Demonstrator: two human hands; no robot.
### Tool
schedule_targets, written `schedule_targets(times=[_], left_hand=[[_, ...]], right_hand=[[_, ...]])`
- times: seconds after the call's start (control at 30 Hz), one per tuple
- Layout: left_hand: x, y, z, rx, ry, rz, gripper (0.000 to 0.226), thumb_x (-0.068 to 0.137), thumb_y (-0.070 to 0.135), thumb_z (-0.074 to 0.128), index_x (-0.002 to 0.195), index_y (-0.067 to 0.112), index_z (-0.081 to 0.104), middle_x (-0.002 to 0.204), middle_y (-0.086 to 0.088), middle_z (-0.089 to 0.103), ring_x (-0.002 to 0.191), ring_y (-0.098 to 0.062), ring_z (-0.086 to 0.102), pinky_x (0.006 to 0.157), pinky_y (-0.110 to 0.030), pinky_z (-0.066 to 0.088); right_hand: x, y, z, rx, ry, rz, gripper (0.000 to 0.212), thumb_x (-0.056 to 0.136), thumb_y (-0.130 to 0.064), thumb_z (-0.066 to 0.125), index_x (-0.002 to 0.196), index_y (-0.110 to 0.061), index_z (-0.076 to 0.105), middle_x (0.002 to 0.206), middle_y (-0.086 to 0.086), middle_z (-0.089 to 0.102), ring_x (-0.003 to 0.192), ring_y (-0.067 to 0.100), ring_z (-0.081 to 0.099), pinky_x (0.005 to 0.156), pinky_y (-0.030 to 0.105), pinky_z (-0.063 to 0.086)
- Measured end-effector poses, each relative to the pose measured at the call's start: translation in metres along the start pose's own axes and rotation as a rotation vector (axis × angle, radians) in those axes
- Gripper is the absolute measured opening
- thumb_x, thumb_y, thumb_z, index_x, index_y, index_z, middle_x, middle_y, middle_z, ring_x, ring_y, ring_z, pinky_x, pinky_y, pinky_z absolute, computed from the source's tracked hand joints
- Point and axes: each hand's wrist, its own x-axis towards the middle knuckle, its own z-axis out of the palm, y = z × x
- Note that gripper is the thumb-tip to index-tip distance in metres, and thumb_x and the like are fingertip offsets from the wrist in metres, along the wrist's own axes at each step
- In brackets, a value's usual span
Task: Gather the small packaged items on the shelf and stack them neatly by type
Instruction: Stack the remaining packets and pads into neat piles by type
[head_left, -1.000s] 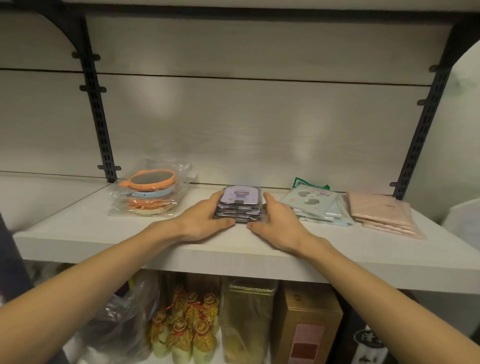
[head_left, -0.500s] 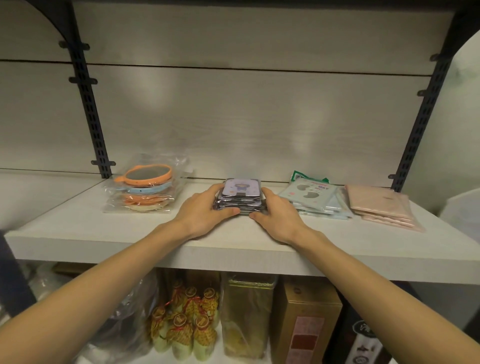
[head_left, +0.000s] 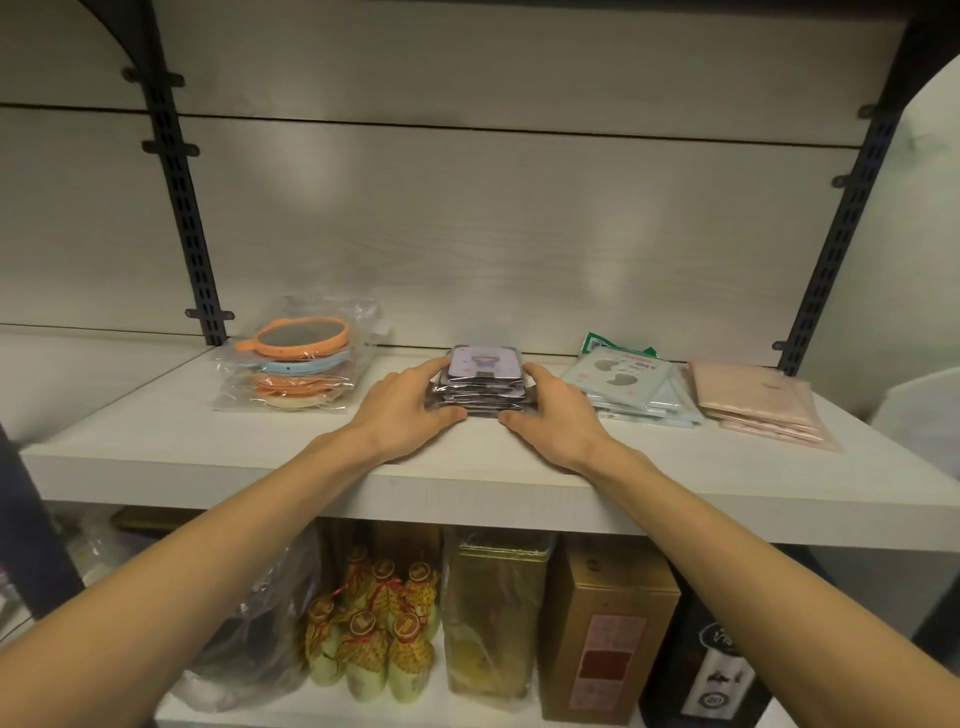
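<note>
On the white shelf a stack of small purple-fronted packets stands in the middle. My left hand cups its left side, thumb along the front edge. On the stack's other side my right hand does the same, fingers on the side and thumb at the front. To the left lies a pile of bagged round mirrors, orange and blue. Pale blue flat packets and pink flat packets lie in two piles to the right.
Black slotted uprights run up the back wall at both ends of the shelf. Below the shelf stand yellow tied pouches, a gold tin, a gold box and a plastic bag.
Both hands have closed in tighter on the purple stack, thumbs drawn in to its front edge. The stack looks squarer. The other piles have not moved.
</note>
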Motion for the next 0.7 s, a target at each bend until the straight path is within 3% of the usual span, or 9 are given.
schedule_targets(times=[0.13, 0.23, 0.37, 0.5, 0.6, 0.7], left_hand=[[0.0014, -0.0038, 0.0045, 0.054, -0.021, 0.019, 0.064, 0.095, 0.039, 0.066, 0.152, 0.031, 0.038, 0.126, 0.002, 0.071, 0.108, -0.03, 0.066, 0.088, -0.042, 0.052], [0.0019, -0.0015, 0.0037, -0.02, -0.023, 0.005, 0.062, 0.098, 0.041, 0.061, 0.154, 0.027, 0.037, 0.134, 0.005, 0.066, 0.114, -0.026, 0.064, 0.093, -0.039, 0.051], [0.003, -0.0017, 0.0038, -0.003, -0.025, 0.0, 0.053, 0.102, 0.043, 0.054, 0.15, 0.025, 0.043, 0.125, 0.0, 0.071, 0.103, -0.028, 0.065, 0.087, -0.041, 0.051], [0.0049, -0.0016, 0.0056, 0.022, -0.043, -0.1, 0.057, 0.102, 0.047, 0.051, 0.143, 0.009, 0.043, 0.122, -0.009, 0.07, 0.108, -0.034, 0.062, 0.088, -0.044, 0.05], [0.0061, -0.0018, 0.0073, 0.018, -0.046, -0.109, 0.045, 0.102, 0.049, 0.051, 0.129, 0.013, 0.055, 0.118, -0.007, 0.071, 0.103, -0.031, 0.063, 0.08, -0.039, 0.048], [0.0077, -0.0026, 0.0075, -0.032, -0.027, -0.115, 0.04, 0.101, 0.046, 0.054, 0.127, 0.017, 0.061, 0.12, -0.003, 0.071, 0.102, -0.026, 0.062, 0.079, -0.036, 0.047]], right_hand=[[0.0004, 0.0015, -0.0008, 0.039, 0.009, 0.001, 0.06, 0.091, -0.022, 0.069, 0.145, -0.018, 0.043, 0.128, 0.004, 0.069, 0.116, 0.027, 0.064, 0.094, 0.037, 0.051], [0.0009, 0.0034, -0.0006, 0.063, 0.007, -0.001, 0.058, 0.091, -0.024, 0.069, 0.143, -0.019, 0.045, 0.127, 0.004, 0.07, 0.115, 0.026, 0.064, 0.095, 0.04, 0.051], [0.0032, 0.0045, 0.0016, 0.047, 0.03, -0.015, 0.053, 0.093, -0.035, 0.067, 0.141, -0.022, 0.049, 0.127, 0.001, 0.07, 0.114, 0.024, 0.065, 0.093, 0.041, 0.053], [0.0059, 0.003, 0.0062, -0.095, 0.025, -0.018, 0.048, 0.098, -0.039, 0.058, 0.141, -0.022, 0.048, 0.127, 0.002, 0.069, 0.113, 0.029, 0.064, 0.09, 0.04, 0.053], [0.0062, 0.0021, 0.0074, -0.156, 0.019, -0.008, 0.044, 0.1, -0.038, 0.055, 0.137, -0.017, 0.048, 0.125, 0.007, 0.069, 0.111, 0.033, 0.062, 0.086, 0.04, 0.05], [0.0071, 0.0031, 0.0085, -0.192, 0.014, 0.029, 0.039, 0.101, -0.041, 0.052, 0.127, -0.012, 0.053, 0.121, 0.012, 0.069, 0.11, 0.035, 0.061, 0.083, 0.04, 0.049]])
